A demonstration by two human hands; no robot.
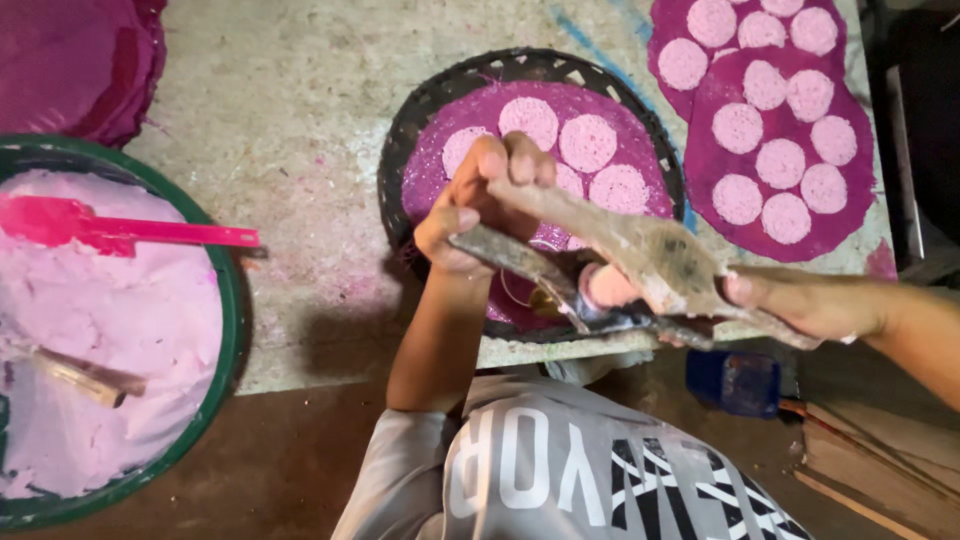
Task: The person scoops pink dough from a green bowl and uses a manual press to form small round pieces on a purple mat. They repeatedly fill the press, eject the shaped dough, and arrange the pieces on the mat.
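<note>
Pink dough disc sits between the plates of a hinged wooden press; left hand grips its far ends, right hand grasps the near handles, above the black basket; tilted, the disc could slide out.

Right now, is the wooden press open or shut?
Open: the press has its two arms spread, with pink dough showing between them.

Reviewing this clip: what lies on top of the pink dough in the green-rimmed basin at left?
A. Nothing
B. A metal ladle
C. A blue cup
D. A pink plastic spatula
D: a pink plastic spatula rests across the pink dough in the green-rimmed basin, handle pointing right.
</note>
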